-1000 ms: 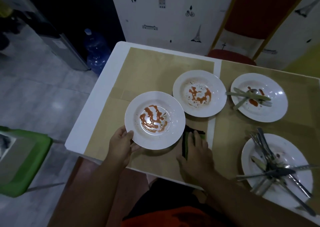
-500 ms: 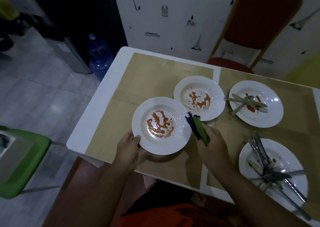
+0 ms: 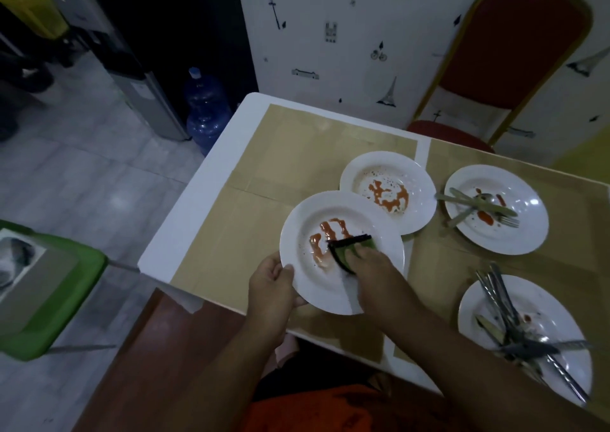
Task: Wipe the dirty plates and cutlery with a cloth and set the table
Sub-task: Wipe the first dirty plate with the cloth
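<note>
Mid-wipe on the near plate (image 3: 317, 291), apparently raised a little off the counter (image 3: 297, 154) at its front edge, with the far rim overlapping the second plate (image 3: 419, 174) in this view. Gripping the near-left rim with the left hand (image 3: 270, 286), thumb on top and fingers curled underneath. Holding the folded green cloth (image 3: 346, 250) with the right hand (image 3: 373, 273), fingers bent over it, pressed into the well right against the near edge of the red sauce (image 3: 330, 233).

Probably best from here:
- Sweep through the smear in one firm pass, then gather toward the centre rather than pushing outward, so as not to drive sauce over the rim onto the counter covering.
- Keep the plate level and the left grip steady against the pressure; keep that thumb on the dry rim.
- Refold to a clean face once this one is loaded, or risk streaking.
- Finish with a circle round the well's edge.

Not yet touched: the second plate, the far-right plate (image 3: 528, 233) and the near-right plate (image 3: 561, 306), the last two carrying cutlery (image 3: 505, 316).
</note>
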### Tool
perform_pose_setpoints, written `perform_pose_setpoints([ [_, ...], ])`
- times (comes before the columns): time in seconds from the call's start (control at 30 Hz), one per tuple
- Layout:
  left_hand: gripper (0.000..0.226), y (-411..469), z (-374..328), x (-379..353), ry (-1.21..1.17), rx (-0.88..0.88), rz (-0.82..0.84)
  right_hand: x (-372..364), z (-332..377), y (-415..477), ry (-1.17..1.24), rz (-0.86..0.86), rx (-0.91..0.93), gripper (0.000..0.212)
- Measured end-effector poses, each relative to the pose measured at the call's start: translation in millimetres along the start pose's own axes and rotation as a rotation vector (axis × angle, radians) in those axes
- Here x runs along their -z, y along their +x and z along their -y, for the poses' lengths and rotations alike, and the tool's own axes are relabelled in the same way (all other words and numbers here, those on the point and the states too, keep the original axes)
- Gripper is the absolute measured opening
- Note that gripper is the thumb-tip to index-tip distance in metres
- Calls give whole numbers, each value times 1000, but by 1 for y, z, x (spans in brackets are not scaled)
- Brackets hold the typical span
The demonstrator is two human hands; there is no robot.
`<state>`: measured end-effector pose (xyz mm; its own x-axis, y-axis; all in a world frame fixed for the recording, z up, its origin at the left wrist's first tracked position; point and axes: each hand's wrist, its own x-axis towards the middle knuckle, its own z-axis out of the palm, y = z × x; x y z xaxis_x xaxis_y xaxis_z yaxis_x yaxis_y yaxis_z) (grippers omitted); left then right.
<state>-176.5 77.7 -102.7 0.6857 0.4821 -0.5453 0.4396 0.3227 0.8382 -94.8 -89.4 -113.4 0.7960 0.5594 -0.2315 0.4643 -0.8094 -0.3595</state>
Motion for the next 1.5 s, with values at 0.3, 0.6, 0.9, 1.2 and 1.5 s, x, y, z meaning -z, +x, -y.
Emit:
perform_pose_setpoints([
  [0.3,25,-4,-9,-6,34,-41,142,13,24,27,261,-26,85,65],
  [0.6,24,8,-9,-6,-24,20,72,13,-3,-22,268,142,210,59],
  [0.9,27,-2,-6,-26,49,-45,194,17,7,24,275,-140,-61,78],
  [1.2,24,20,-24,-21,-13,-6,126,34,6,-2,283,166,234,64],
  [1.5,26,14,-14,-24,57,-7,174,28,-7,29,-140,136,354,87],
])
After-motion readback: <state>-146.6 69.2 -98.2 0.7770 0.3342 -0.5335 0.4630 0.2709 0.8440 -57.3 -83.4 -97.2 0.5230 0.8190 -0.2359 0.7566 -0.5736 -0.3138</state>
